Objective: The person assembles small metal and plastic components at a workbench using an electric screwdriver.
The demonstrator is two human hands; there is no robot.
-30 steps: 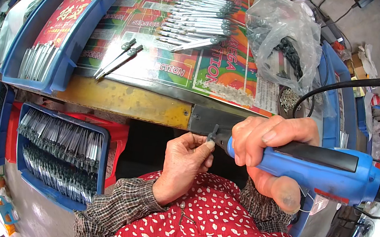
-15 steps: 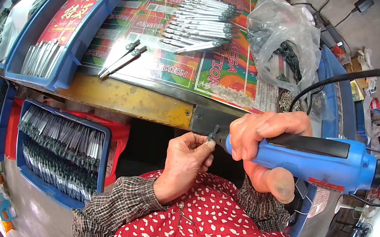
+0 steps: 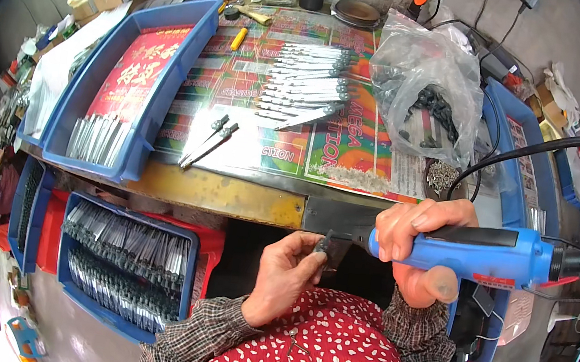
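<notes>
Between the thumb and fingers of my left hand [image 3: 285, 275] is a small dark plastic part [image 3: 325, 245], pinched in front of the table edge. My right hand [image 3: 401, 228] is wrapped around a blue electric screwdriver [image 3: 478, 253], which lies level with its thin bit pointing left at the dark part. The bit's tip is at or very near the part; contact cannot be made out. Beyond my hands, on the table, lies a row of slender white pieces with dark ends [image 3: 306, 84]. Two similar pieces [image 3: 211, 143] lie apart, closer to me.
A clear plastic bag [image 3: 424, 52] of dark parts and a small dish of screws [image 3: 443, 178] stand at the right. Left is a blue tray [image 3: 190, 58] with white pieces. Below it, a blue bin [image 3: 192, 271] holds many finished-looking pieces. The black cord [image 3: 528, 150] arcs over the right side.
The view has tilted up, so the table's far side shows more and the scene sits lower and further right. Both hands keep their grips, the screwdriver still pointing at the dark part.
</notes>
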